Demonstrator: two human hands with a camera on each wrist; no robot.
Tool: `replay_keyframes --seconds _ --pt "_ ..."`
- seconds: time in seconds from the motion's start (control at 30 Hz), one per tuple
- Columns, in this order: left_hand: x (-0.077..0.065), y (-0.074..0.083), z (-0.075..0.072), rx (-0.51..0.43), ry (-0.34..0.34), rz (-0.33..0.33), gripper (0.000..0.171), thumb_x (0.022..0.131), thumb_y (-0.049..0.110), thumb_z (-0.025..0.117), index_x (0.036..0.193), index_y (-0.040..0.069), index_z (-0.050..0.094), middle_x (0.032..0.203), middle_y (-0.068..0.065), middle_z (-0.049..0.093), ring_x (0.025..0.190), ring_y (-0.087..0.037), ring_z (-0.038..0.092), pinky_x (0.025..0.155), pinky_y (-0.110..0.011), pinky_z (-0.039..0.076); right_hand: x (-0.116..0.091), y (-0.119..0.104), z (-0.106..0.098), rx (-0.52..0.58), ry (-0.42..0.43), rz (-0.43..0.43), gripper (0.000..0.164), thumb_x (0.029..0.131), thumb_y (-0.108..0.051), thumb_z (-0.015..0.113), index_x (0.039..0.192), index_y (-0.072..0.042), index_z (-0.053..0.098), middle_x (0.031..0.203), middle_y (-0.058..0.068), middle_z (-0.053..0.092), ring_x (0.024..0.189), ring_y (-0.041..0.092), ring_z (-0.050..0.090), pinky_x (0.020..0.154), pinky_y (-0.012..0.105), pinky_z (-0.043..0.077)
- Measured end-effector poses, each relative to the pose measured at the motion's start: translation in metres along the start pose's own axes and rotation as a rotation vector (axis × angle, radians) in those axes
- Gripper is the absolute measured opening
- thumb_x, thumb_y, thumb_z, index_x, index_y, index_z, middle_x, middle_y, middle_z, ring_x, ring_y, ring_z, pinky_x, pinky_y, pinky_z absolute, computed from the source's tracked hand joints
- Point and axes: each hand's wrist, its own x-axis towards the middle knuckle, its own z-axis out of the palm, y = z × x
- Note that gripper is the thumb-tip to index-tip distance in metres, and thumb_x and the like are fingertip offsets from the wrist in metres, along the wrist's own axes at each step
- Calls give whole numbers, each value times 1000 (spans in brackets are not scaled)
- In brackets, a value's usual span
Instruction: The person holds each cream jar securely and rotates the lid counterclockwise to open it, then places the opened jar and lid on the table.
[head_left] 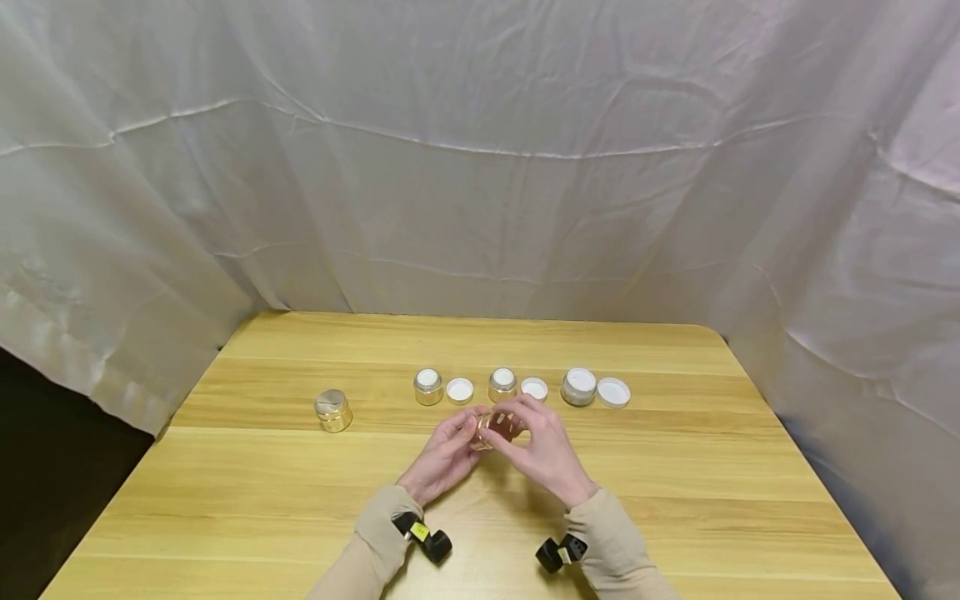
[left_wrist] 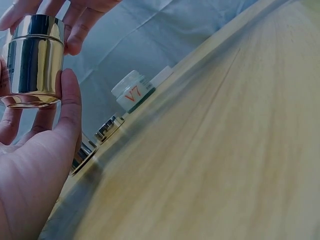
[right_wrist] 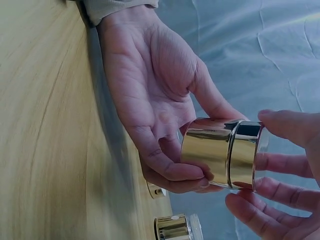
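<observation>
A light wooden tabletop (head_left: 480,500), its grain running left to right in pale yellow bands, fills the lower half of the head view, its far corners rounded. Behind and to both sides hangs a white, creased fabric backdrop (head_left: 480,167), draped like a tent and falling past the tabletop's edges. A horizontal fold line crosses the cloth at roughly mid-height. At lower left, beyond the fabric's hem, lies a dark area (head_left: 52,467), possibly the floor, though the view is too dim to tell. Light is soft and even, casting faint shadows on the wood. The wrist views show the same wood and cloth.
</observation>
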Motion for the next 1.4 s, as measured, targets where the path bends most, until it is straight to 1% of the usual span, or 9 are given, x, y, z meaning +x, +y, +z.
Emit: replay_keyframes --seconds 0.17,0.3,0.43,0.6,0.8,0.93,1.13,1.2,1.4 --pt "0 0 0 -5 -19 9 21 106 21 47 122 21 61 117 8 58 99 -1 56 96 -14 52 0 -1 -2 -26 -41 -30 34 82 -16 82 114 -8 73 112 7 71 100 22 68 87 34 61" --pt "0 0 -1 -3 -26 12 22 106 21 47 122 22 62 114 9 58 98 -1 55 95 -14 51 0 -1 -2 -34 -62 -43 37 83 -16 81 117 -8 72 119 8 69 112 23 65 98 41 58" --pt "-1 0 -1 -1 -24 7 22 106 21 48 123 21 62 120 5 56 102 -3 57 97 -16 52 0 0 -1 -15 -48 -13 36 85 -19 80 117 -7 71 119 9 69 107 26 67 92 39 60" --pt "-1 1 -1 3 -19 0 21 106 23 49 123 21 61 120 4 57 103 -4 58 99 -18 52 0 1 -1 8 -7 44 36 85 -22 81 115 -5 71 111 9 70 90 27 70 79 30 62" --pt "-1 1 0 11 -23 0 21 104 25 52 123 23 61 116 7 58 101 -3 58 98 -18 51 -1 1 -1 18 25 34 33 83 -20 82 109 -2 71 102 12 71 81 27 69 72 25 61" --pt "0 0 -1 10 -28 8 21 105 23 51 123 23 62 120 6 57 101 -3 58 97 -17 52 -1 1 -1 18 4 17 31 82 -17 83 108 -5 72 102 12 71 81 25 69 73 27 62" --pt "-1 0 -2 3 -35 29 22 105 21 51 124 22 62 122 5 58 104 -3 59 94 -14 52 -1 1 -2 -27 -40 -38 35 81 -16 83 114 -9 73 113 6 70 104 22 68 92 38 60" --pt "-1 0 -1 2 -33 30 22 105 21 51 124 22 62 122 5 58 103 -3 59 94 -14 52 -1 1 -2 -34 -41 -45 34 82 -16 82 114 -9 73 115 5 70 108 22 67 95 39 59" --pt "-1 0 0 4 5 11 20 104 20 53 122 20 61 123 3 57 103 -3 59 96 -15 53 -2 1 -2 -15 -14 29 34 84 -22 81 115 -8 71 111 6 69 95 24 69 84 34 61"
